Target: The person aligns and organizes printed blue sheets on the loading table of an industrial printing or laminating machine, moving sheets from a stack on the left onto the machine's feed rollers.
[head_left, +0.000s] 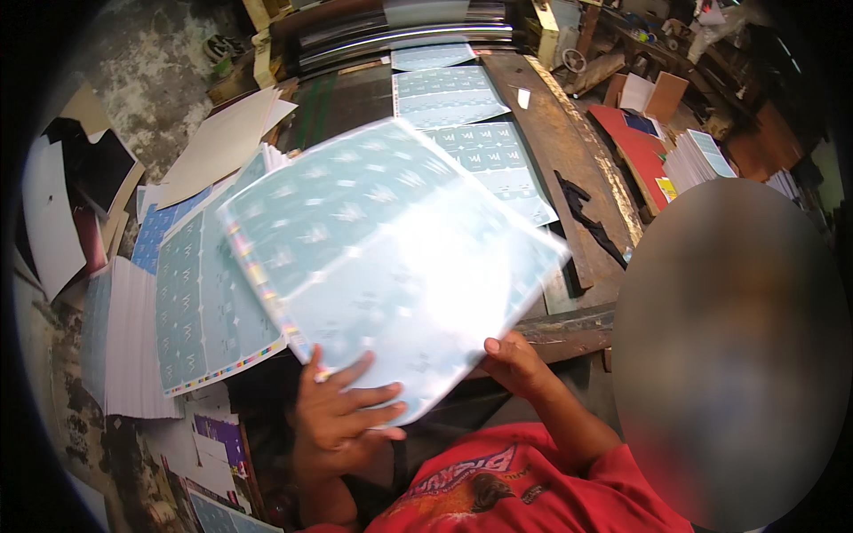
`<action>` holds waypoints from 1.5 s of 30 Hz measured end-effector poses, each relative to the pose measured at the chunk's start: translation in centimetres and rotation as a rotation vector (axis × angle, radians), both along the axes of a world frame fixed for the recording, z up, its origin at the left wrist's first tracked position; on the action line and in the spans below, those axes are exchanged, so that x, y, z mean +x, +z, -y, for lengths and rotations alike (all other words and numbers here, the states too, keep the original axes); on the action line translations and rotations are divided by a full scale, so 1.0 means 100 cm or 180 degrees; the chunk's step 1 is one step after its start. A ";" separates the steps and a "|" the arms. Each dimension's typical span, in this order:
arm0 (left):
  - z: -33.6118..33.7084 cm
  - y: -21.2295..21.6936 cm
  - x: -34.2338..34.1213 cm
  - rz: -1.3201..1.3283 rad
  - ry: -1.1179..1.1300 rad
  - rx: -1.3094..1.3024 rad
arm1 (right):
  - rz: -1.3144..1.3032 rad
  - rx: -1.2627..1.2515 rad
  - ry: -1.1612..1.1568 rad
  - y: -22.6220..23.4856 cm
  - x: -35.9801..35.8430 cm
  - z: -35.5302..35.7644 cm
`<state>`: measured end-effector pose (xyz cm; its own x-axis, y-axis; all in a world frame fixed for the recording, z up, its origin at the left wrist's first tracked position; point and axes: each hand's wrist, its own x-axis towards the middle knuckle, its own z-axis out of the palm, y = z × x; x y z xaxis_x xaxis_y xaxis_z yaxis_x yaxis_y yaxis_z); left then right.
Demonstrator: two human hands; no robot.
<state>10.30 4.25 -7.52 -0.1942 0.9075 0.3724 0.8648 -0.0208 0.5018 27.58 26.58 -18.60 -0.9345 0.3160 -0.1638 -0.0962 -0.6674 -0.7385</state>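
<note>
Off to the left rises a mottled wall [160, 98], beside a bench [553, 169] and roller machine [409, 37]. Over the bench tilts a pale blue-green sheet [395, 275] printed with repeating white letter-like marks, blurred, and a coloured strip [253, 271]. Below shows a red shirt [551, 502] with chest lettering [471, 466]; the right hand [518, 362] pinches the sheet's near-right edge, the left hand [338, 410] spreads its fingers apart across the near-left edge.
</note>
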 end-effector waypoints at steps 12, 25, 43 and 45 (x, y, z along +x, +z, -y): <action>0.017 -0.010 -0.044 -0.0589 0.2325 0.0307 | 0.1435 -0.0256 -0.0378 -0.122 0.077 0.027; 0.022 -0.031 -0.048 0.0019 0.2562 0.1018 | 0.1129 -0.0943 -0.0723 -0.107 0.034 -0.009; 0.027 -0.024 -0.047 0.1945 0.2918 0.2032 | 0.0957 -0.0603 -0.1903 -0.109 -0.033 -0.025; 0.025 -0.021 -0.040 0.1480 0.2855 0.2045 | 0.1057 -0.0677 -0.1900 -0.097 -0.029 -0.017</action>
<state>6.34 1.71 -9.59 -0.8991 0.0535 0.4345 0.4376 0.1358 0.8888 24.68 28.24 -28.34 -0.5022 0.6875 -0.5245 -0.2826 -0.7037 -0.6518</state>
